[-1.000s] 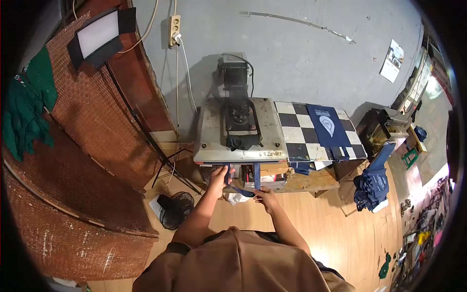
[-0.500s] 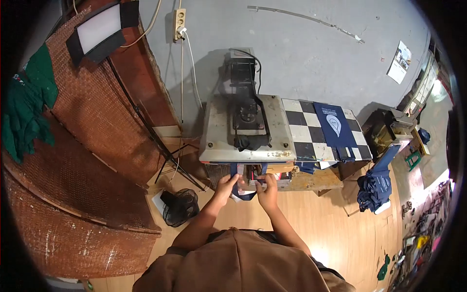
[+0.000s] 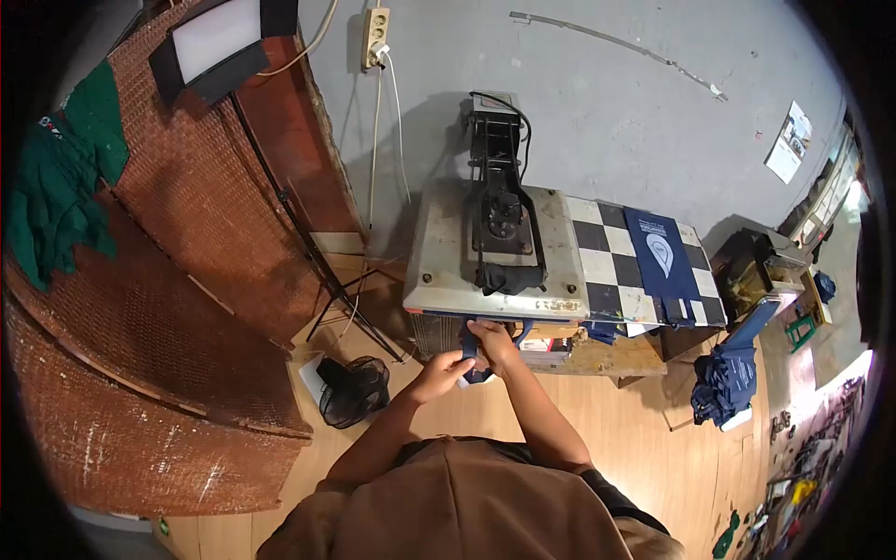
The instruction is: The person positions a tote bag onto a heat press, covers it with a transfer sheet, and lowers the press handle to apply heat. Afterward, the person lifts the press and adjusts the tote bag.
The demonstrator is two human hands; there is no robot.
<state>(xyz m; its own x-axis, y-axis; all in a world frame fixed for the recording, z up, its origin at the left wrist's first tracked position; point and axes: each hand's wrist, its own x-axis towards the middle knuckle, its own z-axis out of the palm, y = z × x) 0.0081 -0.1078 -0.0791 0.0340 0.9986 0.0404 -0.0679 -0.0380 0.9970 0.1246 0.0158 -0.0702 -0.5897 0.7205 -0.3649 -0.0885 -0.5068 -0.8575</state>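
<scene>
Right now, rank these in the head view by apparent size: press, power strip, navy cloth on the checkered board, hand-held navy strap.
1. Press
2. Navy cloth
3. Power strip and navy strap: unsure, as the strap is partly covered.

L hand [image 3: 441, 375] & R hand [image 3: 496, 344] on navy strap [image 3: 469, 343] under press's [image 3: 504, 224] near edge, person's 12 o'clock. I see blk fan [image 3: 355, 390] approx 10; white-printed navy cloth [image 3: 661, 254] on chequered board [image 3: 597, 238], 1–2.
</scene>
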